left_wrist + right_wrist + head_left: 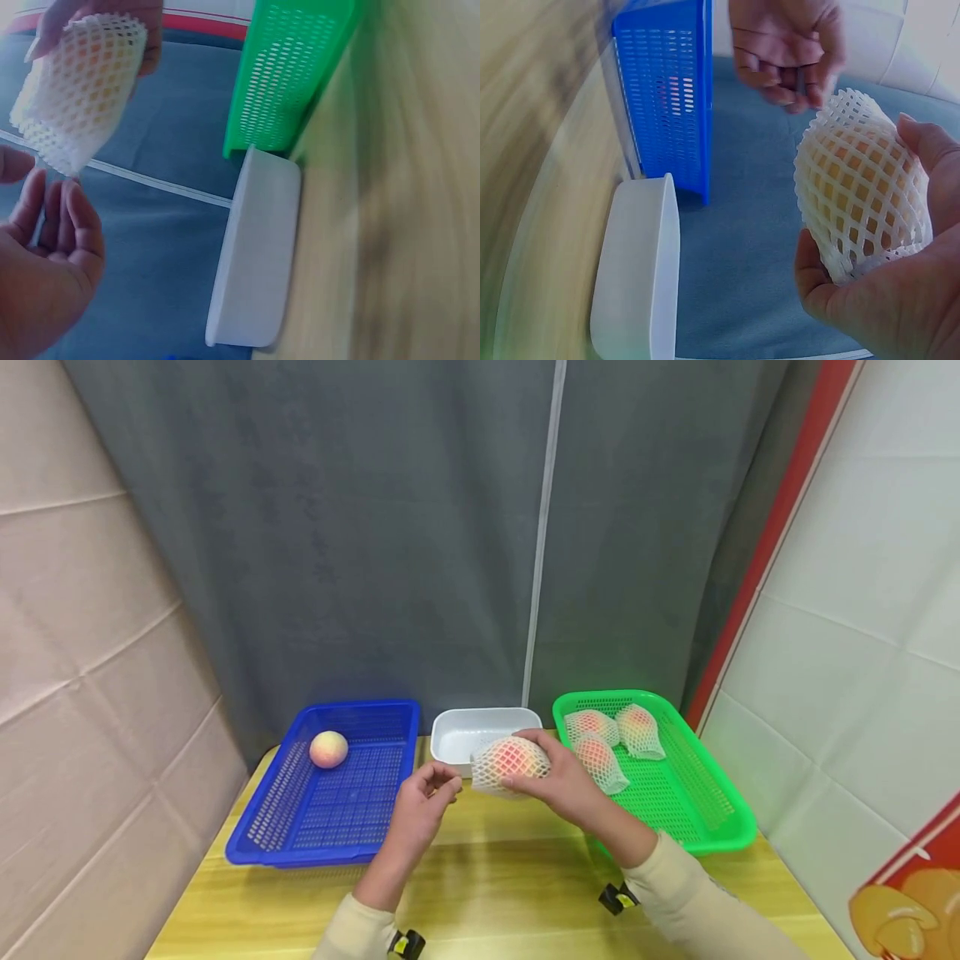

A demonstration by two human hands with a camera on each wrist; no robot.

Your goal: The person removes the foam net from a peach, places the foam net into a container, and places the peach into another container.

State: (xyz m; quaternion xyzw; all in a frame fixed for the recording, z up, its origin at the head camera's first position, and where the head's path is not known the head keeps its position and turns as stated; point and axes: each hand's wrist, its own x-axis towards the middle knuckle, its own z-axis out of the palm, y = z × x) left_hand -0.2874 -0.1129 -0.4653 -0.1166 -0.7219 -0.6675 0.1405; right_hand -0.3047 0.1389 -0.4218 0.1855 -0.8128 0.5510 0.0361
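Observation:
My right hand (558,777) holds a peach (521,758) inside a white foam net sleeve (859,180), thumb on one side and fingers on the other. Raised above the table, the sleeved peach overlaps the front of a white tray (480,727) in the head view. Beside the sleeve's loose end is my left hand (422,802), its fingers loosely bent and the thumb near the index fingertip. The left fingertips (34,184) are right at the sleeve's edge, with nothing visible between them.
A blue basket (352,853) on the left contains one bare peach (328,749). On the right, a green basket (720,810) contains three net-sleeved peaches (598,758). All stand on a wooden table (480,877), with a grey curtain (360,543) behind.

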